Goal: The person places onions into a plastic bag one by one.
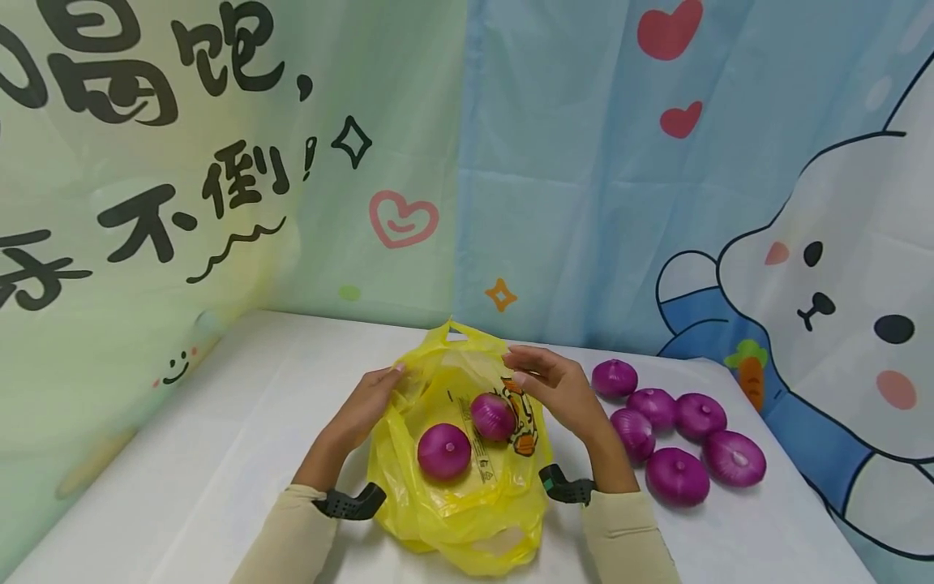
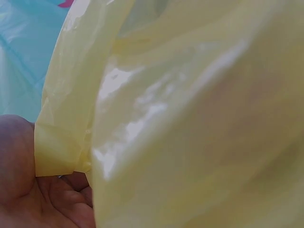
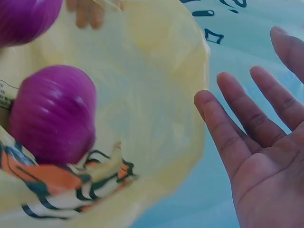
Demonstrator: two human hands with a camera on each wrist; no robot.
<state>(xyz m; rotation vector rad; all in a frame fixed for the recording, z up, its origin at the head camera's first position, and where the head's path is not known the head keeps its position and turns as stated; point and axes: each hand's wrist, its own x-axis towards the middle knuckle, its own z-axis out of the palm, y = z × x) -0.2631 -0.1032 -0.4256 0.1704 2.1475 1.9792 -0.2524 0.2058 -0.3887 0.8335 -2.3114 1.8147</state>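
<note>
A thin yellow plastic bag (image 1: 454,515) lies spread on the white table with its mouth partly lifted. Inside it sit two red onions, one near the middle (image 1: 443,452) and another to its upper right (image 1: 494,416). My left hand (image 1: 362,408) pinches the bag's left rim, the film running between thumb and fingers in the left wrist view; some of those fingers are hidden behind it. At the opposite rim, my right hand (image 1: 558,391) has its fingers extended and spread, fingertips right by the yellow edge. Both onions also show in the right wrist view, the lower onion (image 3: 53,114) whole.
Several loose red onions, such as a front one (image 1: 677,477) and a back one (image 1: 614,379), cluster on the table right of my right forearm. Behind the white table (image 1: 219,422) hangs a printed cloth (image 1: 554,162). Each wrist wears a black camera band (image 1: 350,503).
</note>
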